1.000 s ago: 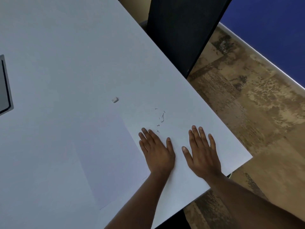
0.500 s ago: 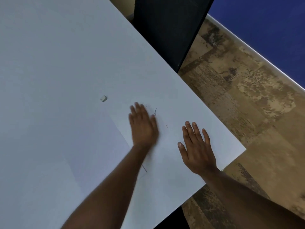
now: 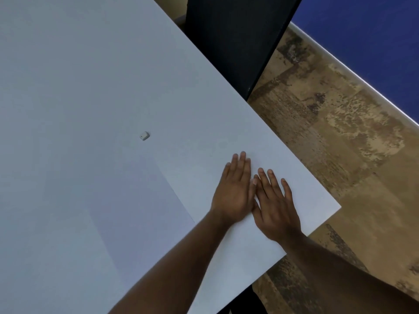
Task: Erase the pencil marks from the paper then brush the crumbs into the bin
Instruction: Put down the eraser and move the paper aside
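Head view, looking down on a white tabletop (image 3: 90, 64) set at a diagonal.

Both hands lie flat, palms down, near the tabletop's right corner. Left hand (image 3: 234, 191): fingers extended and held close together, holding nothing. Right hand (image 3: 275, 203): fingers extended and slightly fanned, holding nothing. The two hands touch side by side, the left one's edge against the right index finger and thumb side. Both forearms are bare and enter from the bottom of the view.

Paper (image 3: 136, 211): one white sheet lying flat on the tabletop, left of the left forearm, its upper corner pointing toward the eraser. No pencil marks can be made out on it at this resolution.

Eraser (image 3: 144, 135): small white block, lying on the bare tabletop just beyond the sheet's upper corner, well apart from both hands.

Crumbs: cannot tell; none resolved around or under the hands.

Beyond the tabletop edge: a dark chair back (image 3: 238, 37), mottled brown floor (image 3: 340, 143), blue wall (image 3: 374, 30).
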A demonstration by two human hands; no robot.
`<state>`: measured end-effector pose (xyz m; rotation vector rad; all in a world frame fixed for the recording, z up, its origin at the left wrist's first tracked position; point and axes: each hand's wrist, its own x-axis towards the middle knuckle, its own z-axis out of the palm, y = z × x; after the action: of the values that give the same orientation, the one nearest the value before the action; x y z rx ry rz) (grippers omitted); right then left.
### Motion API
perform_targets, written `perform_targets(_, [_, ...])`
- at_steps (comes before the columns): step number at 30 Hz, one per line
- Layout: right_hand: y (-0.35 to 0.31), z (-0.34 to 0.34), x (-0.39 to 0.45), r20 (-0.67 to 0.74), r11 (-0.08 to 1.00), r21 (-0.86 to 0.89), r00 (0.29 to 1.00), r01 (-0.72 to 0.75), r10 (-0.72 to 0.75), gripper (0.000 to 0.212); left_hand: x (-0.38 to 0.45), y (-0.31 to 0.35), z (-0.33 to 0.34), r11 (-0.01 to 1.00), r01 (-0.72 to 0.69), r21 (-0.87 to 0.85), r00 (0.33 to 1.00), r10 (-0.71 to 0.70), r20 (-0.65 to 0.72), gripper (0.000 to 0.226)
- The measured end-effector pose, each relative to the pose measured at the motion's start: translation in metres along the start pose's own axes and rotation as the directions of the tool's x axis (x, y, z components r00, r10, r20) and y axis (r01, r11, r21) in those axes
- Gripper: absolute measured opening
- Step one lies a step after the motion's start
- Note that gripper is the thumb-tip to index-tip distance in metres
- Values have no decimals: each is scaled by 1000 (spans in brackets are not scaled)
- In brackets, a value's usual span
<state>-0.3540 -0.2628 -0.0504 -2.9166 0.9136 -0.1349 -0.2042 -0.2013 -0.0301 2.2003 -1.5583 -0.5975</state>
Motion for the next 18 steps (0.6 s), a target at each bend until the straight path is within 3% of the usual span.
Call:
perform_targets(4, [-1,-1,2,49,999,-18,998,-42,43,64,-13,-12,5,959,283,21,934,-270,-235,66])
perform_targets(6, [-1,-1,2,37,999,-6,998,-47,47,62,-20,-19,12,912,409,29,888,-391,-243,69])
perform_targets(8, [-1,-1,2,24,999,2,999,-38,38,61,-27,-17,19,895,445,28,879,-430,-207,69])
perform_targets(11, [-1,0,2,12,999,-2,999,-35,35,59,-30,-7,28,938,344,33,935,-339,-105,68])
perform_targets(15, [0,1,0,-12,1000,-11,1000,0,0,56,-23,5,20,992,83,-92,997,-83,5,72])
perform_targets(17, [1,1,-2,-32,999,-10,999,30,-31,55,-21,10,17,989,13,-145,999,-17,-29,72])
perform_targets(18, [0,1,-1,-31,1000,-10,999,26,-27,55,-20,11,17,990,44,-136,995,-55,-84,70])
